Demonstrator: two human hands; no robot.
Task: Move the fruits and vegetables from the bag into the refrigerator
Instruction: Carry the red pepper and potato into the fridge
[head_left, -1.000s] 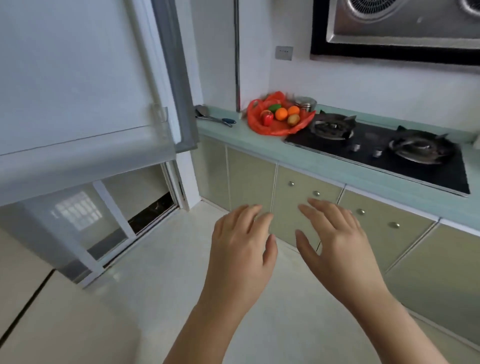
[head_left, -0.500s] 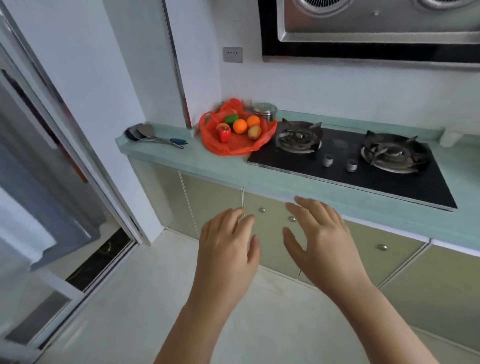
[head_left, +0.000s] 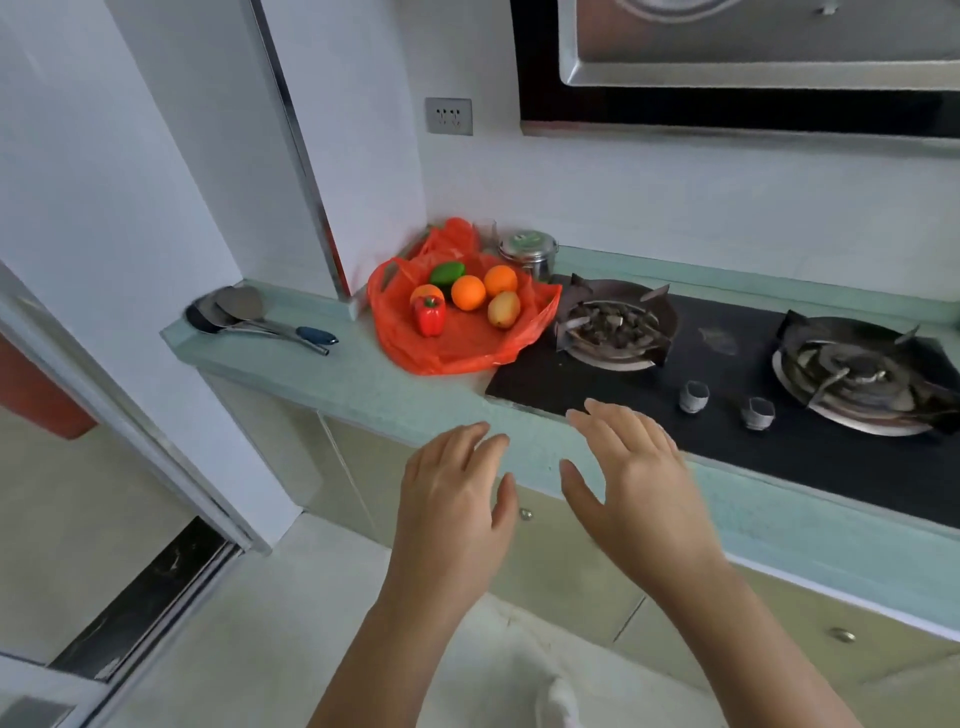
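Note:
An open orange plastic bag (head_left: 457, 353) lies on the pale green counter (head_left: 363, 384) beside the stove. In it sit a red bell pepper (head_left: 429, 315), two oranges (head_left: 468, 292) (head_left: 501, 280), a partly hidden third orange (head_left: 427, 292) behind the pepper, a green fruit (head_left: 447, 273) and a yellowish fruit (head_left: 503, 309). My left hand (head_left: 452, 499) and my right hand (head_left: 628, 483) hover side by side at the counter's front edge, fingers spread, holding nothing, well short of the bag. No refrigerator interior is in view.
A black gas hob with two burners (head_left: 618, 322) (head_left: 857, 379) fills the counter's right. A metal canister (head_left: 528, 252) stands behind the bag. Spatulas (head_left: 260, 322) lie at the counter's left end. A door frame (head_left: 130, 415) runs along the left; cabinets (head_left: 571, 571) sit below.
The view has swung right and closed in on the counter. The white door panel has left the view. Both hands have risen from cabinet height to the counter edge, staying open.

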